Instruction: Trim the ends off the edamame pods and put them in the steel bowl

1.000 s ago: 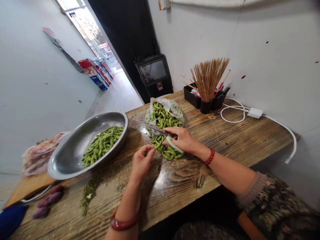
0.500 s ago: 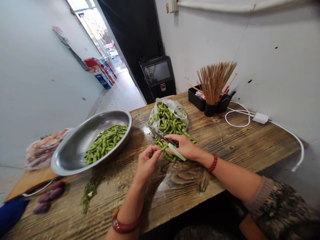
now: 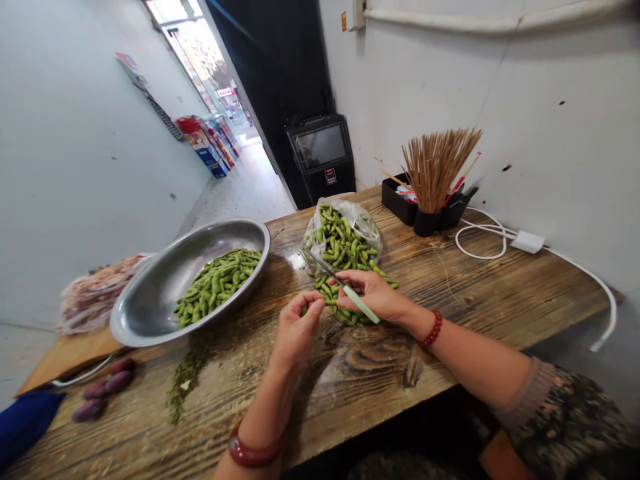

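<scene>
My right hand is closed round a pair of scissors with pale green handles, the blades slanting up and left. Close by on the left, my left hand pinches a green edamame pod between thumb and fingertips; most of the pod is hidden. Under and behind the right hand lies a loose pile of edamame pods. It spills from a clear plastic bag full of more pods. To the left, a large steel bowl holds a heap of edamame pods.
Green trimmings lie before the bowl on the wooden table. Several purple oval items and a bagged pinkish mass are farther left. At the back right stand skewers in a black holder, beside a white cable.
The whole view has shifted slightly, with things sitting a little farther right. The scissors are turned slightly in my right hand. My left hand keeps its pinch near them.
</scene>
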`<state>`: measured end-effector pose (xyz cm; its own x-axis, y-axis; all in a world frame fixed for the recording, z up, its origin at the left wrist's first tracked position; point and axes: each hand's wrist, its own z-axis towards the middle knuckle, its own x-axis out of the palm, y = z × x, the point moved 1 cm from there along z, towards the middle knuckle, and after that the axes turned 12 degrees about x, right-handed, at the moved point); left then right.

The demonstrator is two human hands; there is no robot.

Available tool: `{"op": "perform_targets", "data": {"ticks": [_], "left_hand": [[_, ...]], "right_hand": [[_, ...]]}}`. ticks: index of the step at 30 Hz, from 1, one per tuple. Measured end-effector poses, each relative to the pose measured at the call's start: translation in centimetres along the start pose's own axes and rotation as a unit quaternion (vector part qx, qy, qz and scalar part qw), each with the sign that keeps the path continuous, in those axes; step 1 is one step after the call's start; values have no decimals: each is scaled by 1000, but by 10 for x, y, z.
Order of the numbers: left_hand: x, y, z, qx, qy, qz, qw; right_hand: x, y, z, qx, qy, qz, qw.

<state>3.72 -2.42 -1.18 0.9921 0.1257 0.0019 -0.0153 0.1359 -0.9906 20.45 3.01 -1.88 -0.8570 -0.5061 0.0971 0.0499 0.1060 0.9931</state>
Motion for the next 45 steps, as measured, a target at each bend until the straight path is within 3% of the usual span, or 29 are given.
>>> {"op": "perform_targets", "data": {"ticks": [6, 11, 14, 19, 22, 25, 31, 35, 45], "left_hand": [[2, 3, -3, -3, 37, -28, 999], [3, 2, -4, -14, 50, -66, 996], [3, -1, -3, -12, 38, -83, 996], [-3, -5, 0, -2, -10, -56, 998], [-6, -6, 1, 5, -19, -45, 999], [-7, -9, 2, 4, -4, -54, 998], [-8, -10, 2, 2, -21, -57, 998], [-12, -9, 2, 31, -38, -6, 999], [-16, -11, 4, 94, -3, 108, 990]], "right_hand": [[2, 2, -2, 31, 9, 87, 996], [8, -1, -3, 30, 42, 71, 996], [7, -2, -2, 20, 32, 45, 998], [-6, 7, -5, -43, -44, -107, 992], [-12, 13, -10, -125, -56, -267, 954], [-14, 15, -14, -170, -41, -361, 916], [-15, 14, -13, -166, -20, -424, 890], [-16, 13, -13, -162, -21, -438, 884], [-16, 13, -13, -163, -17, -461, 872]]}}
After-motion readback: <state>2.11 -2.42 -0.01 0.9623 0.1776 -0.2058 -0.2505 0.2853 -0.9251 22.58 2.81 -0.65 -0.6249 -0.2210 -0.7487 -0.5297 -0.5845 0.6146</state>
